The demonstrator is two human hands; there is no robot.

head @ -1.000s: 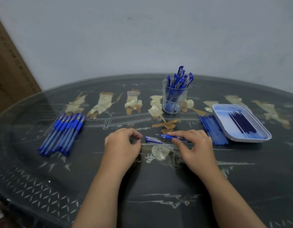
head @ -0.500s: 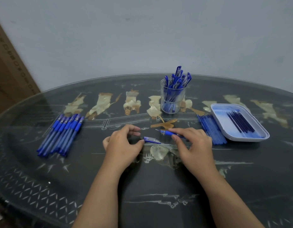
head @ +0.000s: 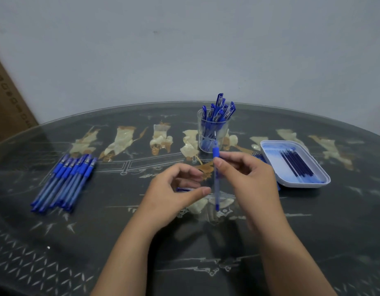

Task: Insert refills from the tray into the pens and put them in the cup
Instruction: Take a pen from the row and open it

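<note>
My right hand (head: 251,178) pinches a blue pen (head: 216,184) and holds it upright above the table, tip end up. Just left of it, my left hand (head: 174,195) is curled, with a small blue pen cap (head: 183,189) between thumb and fingers. A clear cup (head: 212,135) holding several capped blue pens stands right behind the raised pen. To the right, a white tray (head: 270,150) holds several dark refills (head: 297,164).
A row of several blue pens (head: 65,182) lies on the left of the dark glass table (head: 99,242). Thin blue sticks (head: 257,155) show between my right hand and the tray. A cardboard box (head: 5,99) leans at the far left.
My right hand has lifted the pen off the table and turned it upright. My left hand has risen from the table with the cap.
</note>
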